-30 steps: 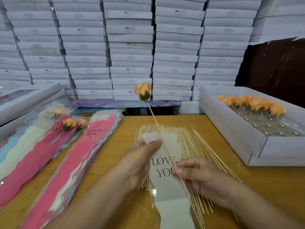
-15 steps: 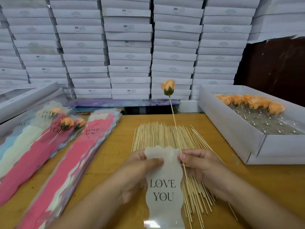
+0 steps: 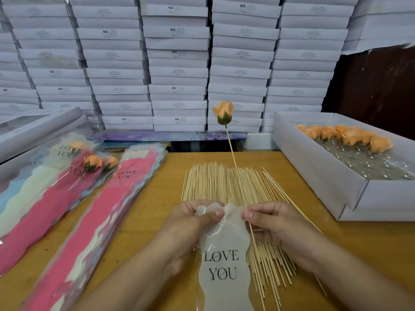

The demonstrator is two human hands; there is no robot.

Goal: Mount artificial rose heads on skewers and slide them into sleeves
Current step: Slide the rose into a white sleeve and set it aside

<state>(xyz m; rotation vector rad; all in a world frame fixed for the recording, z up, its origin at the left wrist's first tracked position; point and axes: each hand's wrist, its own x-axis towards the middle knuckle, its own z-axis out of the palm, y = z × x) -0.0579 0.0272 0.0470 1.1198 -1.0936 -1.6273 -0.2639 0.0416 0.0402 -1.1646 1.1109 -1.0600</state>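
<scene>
Both hands pinching | left hand (image 3: 190, 223) grip: sleeve (image 3: 224, 261) top | right hand (image 3: 276, 227) grip: skewer (image 3: 231, 149), sleeve edge

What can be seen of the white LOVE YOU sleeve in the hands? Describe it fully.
The LOVE YOU sleeve is a long, frosted white plastic wrapper with wavy edges and a scalloped top, printed in black serif lettering. It runs from the hands toward the viewer over the skewer pile. The left hand pinches its top edge; the right hand pinches the rose skewer against the sleeve's right edge. The rose head stands above, outside.
</scene>
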